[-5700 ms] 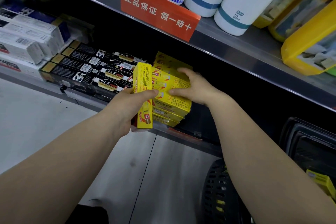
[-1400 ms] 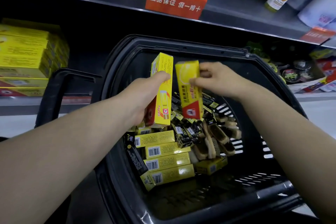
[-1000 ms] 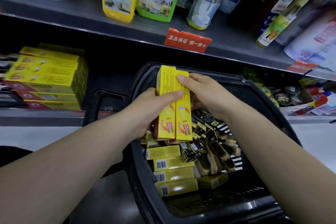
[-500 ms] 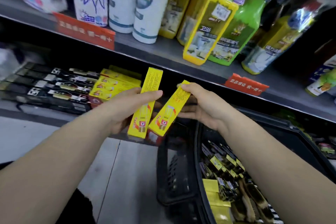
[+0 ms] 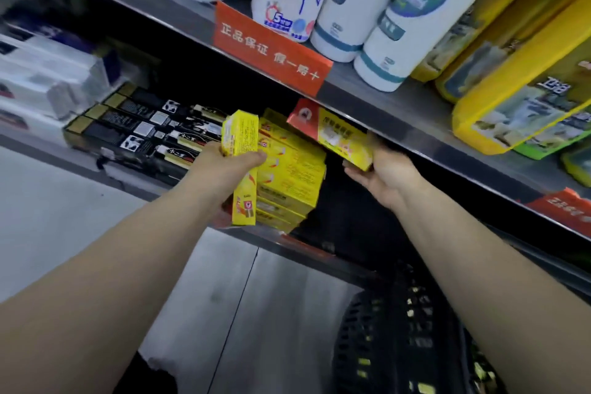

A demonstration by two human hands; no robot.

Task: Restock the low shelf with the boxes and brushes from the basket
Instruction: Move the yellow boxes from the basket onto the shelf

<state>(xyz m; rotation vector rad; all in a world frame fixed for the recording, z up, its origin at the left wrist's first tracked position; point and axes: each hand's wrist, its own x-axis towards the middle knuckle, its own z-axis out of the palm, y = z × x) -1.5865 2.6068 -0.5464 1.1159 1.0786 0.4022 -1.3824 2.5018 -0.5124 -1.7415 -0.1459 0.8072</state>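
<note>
My left hand (image 5: pixel 224 171) grips a long yellow box (image 5: pixel 242 166) held upright in front of the stack of yellow boxes (image 5: pixel 292 176) on the low shelf (image 5: pixel 252 235). My right hand (image 5: pixel 385 177) grips a second yellow box with a red end (image 5: pixel 332 134), tilted, with its red end above the top of the stack and just under the upper shelf's edge. The black basket (image 5: pixel 367 339) is at the bottom right, a few yellow boxes showing through its mesh.
Black boxes (image 5: pixel 144 131) lie in rows left of the yellow stack, white boxes (image 5: pixel 48 80) further left. The upper shelf (image 5: pixel 399 112) carries white bottles, yellow and green packs and a red sign (image 5: pixel 271 48). Grey floor (image 5: pixel 240 313) lies below.
Both hands moved from over the basket to the low shelf with a box each. The right hand's box has swung flat, red end toward the stack.
</note>
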